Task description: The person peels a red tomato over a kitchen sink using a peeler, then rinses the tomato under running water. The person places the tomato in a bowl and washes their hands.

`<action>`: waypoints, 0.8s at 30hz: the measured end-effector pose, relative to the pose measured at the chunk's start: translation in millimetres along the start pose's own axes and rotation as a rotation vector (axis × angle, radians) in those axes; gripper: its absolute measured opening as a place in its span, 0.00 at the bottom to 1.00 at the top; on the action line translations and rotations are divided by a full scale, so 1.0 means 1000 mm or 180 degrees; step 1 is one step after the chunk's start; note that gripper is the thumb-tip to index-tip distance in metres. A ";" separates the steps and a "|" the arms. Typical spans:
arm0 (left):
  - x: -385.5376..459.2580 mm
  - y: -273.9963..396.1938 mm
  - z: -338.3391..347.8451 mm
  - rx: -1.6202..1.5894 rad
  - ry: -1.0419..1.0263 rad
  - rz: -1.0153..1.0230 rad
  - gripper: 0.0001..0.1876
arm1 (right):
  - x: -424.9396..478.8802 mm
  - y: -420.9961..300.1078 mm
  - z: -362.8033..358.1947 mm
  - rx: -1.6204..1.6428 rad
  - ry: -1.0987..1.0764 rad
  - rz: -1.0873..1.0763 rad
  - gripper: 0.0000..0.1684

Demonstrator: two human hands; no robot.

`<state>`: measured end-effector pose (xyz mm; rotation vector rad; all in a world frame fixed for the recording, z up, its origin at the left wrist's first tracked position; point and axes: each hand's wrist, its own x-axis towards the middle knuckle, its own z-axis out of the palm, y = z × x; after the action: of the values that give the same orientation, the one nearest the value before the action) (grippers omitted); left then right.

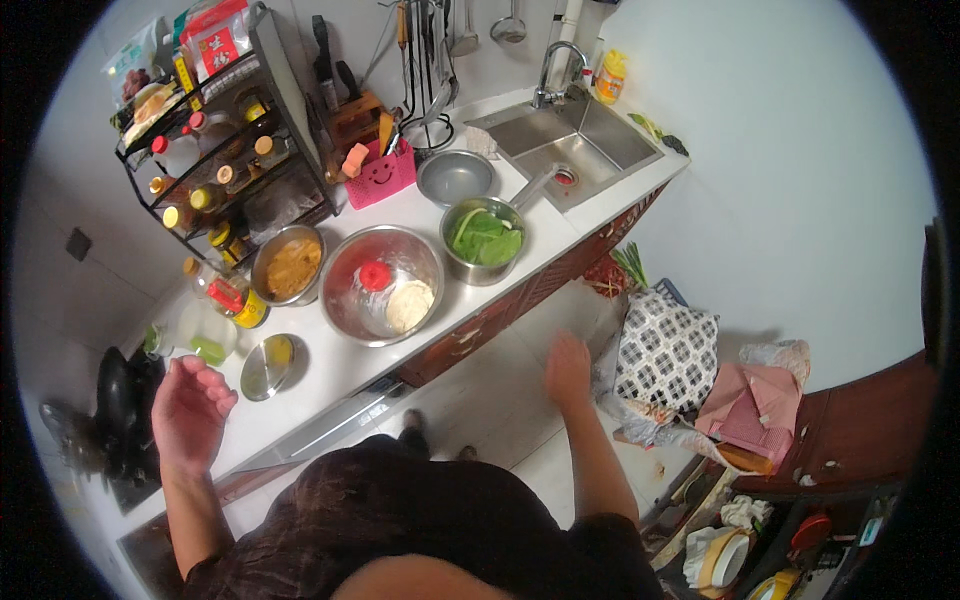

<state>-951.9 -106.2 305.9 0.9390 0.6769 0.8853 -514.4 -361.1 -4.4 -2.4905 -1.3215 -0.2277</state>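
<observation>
My left hand is raised over the left part of the counter, palm partly up and fingers loosely curled, with nothing visible in it. Nearest to it are a small shiny metal dish and a clear jug with a green part. My right hand hangs over the floor, away from the counter; its fingers are turned from view. Before me stands a large steel mixing bowl holding pale flour or dough and a round red object. Beside it is a saucepan with green leaves.
A steel bowl of brown food and an oil bottle stand below the spice rack. Farther back are a grey bowl, pink basket and sink. A checked cloth bag sits to my right.
</observation>
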 end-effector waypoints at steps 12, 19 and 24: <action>0.124 -0.041 -0.007 -0.0136 0.0071 0.0506 0.17 | 0.256 0.079 0.027 -0.0279 -0.0463 -0.0101 0.26; 0.145 -0.059 0.091 -0.0129 0.0239 0.0591 0.18 | 0.297 0.177 0.023 -0.0336 -0.0602 -0.0330 0.28; 0.143 -0.078 0.201 0.0033 0.0436 0.0842 0.17 | 0.366 0.218 0.042 0.0120 -0.0593 -0.0923 0.30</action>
<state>-694.4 -84.3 308.3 0.9980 0.6837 1.1898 -128.5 -176.4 16.1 -2.3275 -1.7459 -0.0340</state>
